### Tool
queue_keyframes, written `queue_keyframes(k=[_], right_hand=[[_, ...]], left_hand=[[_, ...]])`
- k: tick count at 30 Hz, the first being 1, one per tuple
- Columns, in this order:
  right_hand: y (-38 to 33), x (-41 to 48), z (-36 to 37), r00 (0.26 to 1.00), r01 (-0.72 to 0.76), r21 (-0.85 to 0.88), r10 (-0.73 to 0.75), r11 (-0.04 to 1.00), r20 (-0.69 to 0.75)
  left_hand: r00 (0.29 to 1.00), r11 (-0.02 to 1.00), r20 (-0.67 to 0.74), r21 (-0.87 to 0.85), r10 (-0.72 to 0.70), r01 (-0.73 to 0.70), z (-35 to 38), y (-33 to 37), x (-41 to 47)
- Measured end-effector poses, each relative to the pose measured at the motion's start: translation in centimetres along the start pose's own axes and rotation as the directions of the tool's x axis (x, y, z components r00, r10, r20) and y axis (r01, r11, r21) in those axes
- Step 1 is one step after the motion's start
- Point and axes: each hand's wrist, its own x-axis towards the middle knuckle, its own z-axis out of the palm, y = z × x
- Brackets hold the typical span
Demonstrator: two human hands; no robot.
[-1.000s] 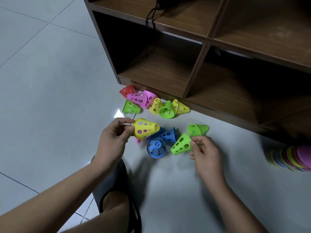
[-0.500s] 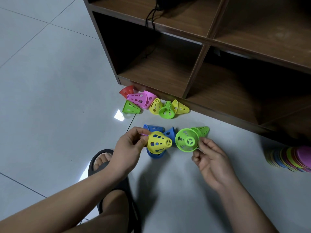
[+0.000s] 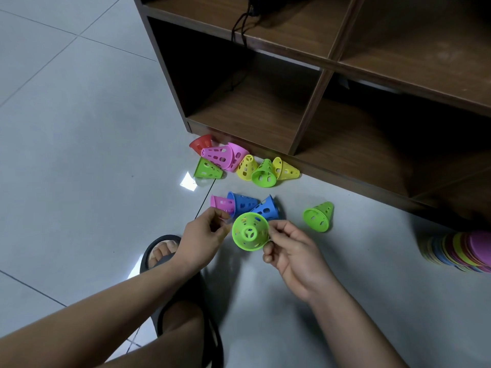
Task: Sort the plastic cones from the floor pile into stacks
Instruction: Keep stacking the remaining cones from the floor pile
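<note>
Between my hands, a green perforated cone [image 3: 249, 231] faces me with its open mouth. My right hand [image 3: 289, 251] pinches its right rim. My left hand [image 3: 206, 232] curls its fingers at the cone's left side; yellow shows through the green cone's holes, so the yellow cone sits nested against it, mostly hidden. Just behind my hands lie a pink cone [image 3: 222, 204] and two blue cones [image 3: 245, 202]. Another green cone [image 3: 318, 216] lies on the floor to the right. Against the shelf foot is a pile of red, pink, green and yellow cones [image 3: 247, 167].
A brown wooden shelf unit [image 3: 308, 123] with open compartments stands right behind the pile. A stack of coloured discs [image 3: 459, 251] lies at the right edge. My foot in a black sandal [image 3: 164, 257] rests on the grey tiled floor [image 3: 79, 155] below my left hand.
My hands came together: the yellow cone from my left hand went against the green cone in my right, which now faces me. A pink cone on the floor became visible.
</note>
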Motion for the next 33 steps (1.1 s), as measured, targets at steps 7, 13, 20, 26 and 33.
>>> queue_keyframes(k=[7, 13, 20, 26, 33], right_hand=[[2.2, 2.2, -0.8, 0.981, -0.026, -0.126, 0.001, 0.992, -0.192], [3.3, 2.7, -2.8, 0.963, -0.045, -0.269, -0.029, 0.962, -0.267], [0.9, 3.5, -7.5, 0.786, 0.138, -0.258, -0.264, 0.956, -0.558], [-1.1, 3.7, -10.9, 0.657, 0.109, -0.487, -0.431, 0.867, -0.619], [-1.0, 3.7, -14.2, 0.623, -0.161, -0.818, -0.586, 0.552, -0.518]], left_hand=[[0.993, 0.996, -0.092, 0.032, -0.077, 0.08, -1.5, -0.8, 1.7], [0.986, 0.988, -0.143, 0.112, -0.089, 0.105, -2.1, -1.2, 3.6], [0.991, 0.973, -0.113, 0.213, -0.069, 0.092, -2.3, -0.9, 5.4], [0.994, 0.968, -0.096, 0.237, -0.056, 0.077, -2.5, -0.6, 5.5], [0.987, 0.98, -0.134, 0.162, -0.09, 0.112, -2.9, -0.5, 4.3]])
